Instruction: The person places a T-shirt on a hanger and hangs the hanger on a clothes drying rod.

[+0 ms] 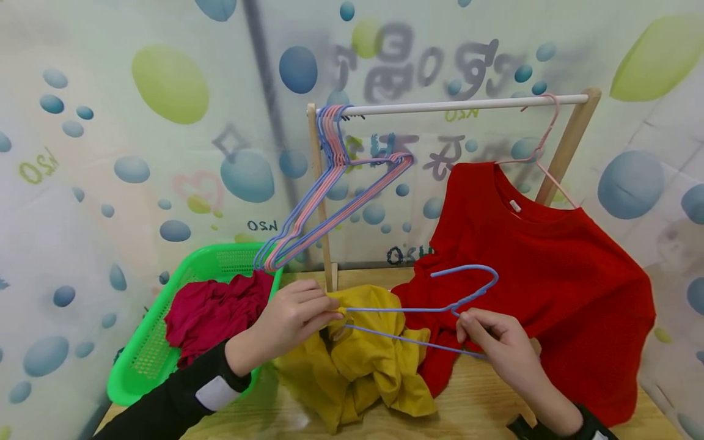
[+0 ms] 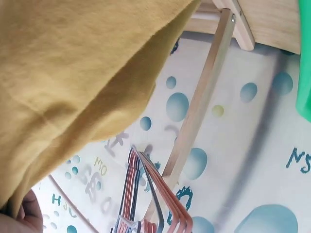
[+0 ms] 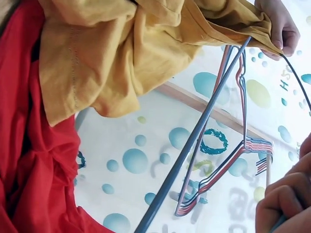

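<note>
My left hand (image 1: 299, 315) grips the edge of a mustard-yellow garment (image 1: 363, 360), which hangs bunched down toward the wooden table. In my right hand (image 1: 500, 342) is a blue hanger (image 1: 407, 310), pinched near the base of its hook. The hanger's left end reaches into the yellow cloth by my left fingers, as the right wrist view also shows, where the blue bar (image 3: 194, 136) runs up into the fabric. Yellow cloth (image 2: 73, 73) fills the upper left of the left wrist view and hides most of that hand.
A rack's white rail (image 1: 451, 108) carries several blue and pink hangers (image 1: 330, 177) at its left. A red shirt (image 1: 528, 263) hangs on a pink hanger (image 1: 541, 140) at its right. To the left, a green basket (image 1: 132, 366) holds a crimson cloth (image 1: 220, 311).
</note>
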### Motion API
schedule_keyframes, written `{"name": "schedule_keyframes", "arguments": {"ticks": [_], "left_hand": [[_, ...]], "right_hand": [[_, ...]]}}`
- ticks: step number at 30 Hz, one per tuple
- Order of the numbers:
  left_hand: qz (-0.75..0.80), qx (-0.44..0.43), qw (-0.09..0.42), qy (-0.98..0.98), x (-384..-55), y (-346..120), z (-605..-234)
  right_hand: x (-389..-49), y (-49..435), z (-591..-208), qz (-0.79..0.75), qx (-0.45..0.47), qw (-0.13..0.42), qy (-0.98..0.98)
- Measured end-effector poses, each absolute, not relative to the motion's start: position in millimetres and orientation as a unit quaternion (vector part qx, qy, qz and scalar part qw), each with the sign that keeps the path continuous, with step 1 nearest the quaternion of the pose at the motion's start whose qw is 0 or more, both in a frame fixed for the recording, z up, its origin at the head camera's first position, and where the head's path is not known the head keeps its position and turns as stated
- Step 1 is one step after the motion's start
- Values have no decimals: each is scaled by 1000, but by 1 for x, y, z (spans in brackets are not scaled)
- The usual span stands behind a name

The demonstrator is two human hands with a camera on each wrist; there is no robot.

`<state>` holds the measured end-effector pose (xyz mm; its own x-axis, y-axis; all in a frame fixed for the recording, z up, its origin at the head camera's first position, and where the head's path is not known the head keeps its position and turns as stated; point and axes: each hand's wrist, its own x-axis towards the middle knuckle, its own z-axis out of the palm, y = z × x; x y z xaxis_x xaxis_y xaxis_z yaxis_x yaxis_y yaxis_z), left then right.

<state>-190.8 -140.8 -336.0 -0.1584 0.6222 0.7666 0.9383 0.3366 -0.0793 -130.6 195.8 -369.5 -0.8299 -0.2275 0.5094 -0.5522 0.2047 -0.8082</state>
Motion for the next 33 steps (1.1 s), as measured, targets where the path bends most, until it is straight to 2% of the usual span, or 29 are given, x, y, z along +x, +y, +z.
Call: {"name": "schedule_keyframes", "arguments": {"ticks": [5,8,15,33], "left_hand": [[-151,-530,420,-721,-190,-141,-335],[-144,-534,430,-713,-189,-141,-334],[-220,-540,380,-718,-188,-142,-332],[-175,-520,337,-765,-182,-141,-331]], "right_hand": [[-133,192,-367,590,261,141,-751],[-133,190,-366,592,262,141,-749],[-134,184,-366,576,252,148,-763],[-133,174,-364,560,234,159,-779]]}}
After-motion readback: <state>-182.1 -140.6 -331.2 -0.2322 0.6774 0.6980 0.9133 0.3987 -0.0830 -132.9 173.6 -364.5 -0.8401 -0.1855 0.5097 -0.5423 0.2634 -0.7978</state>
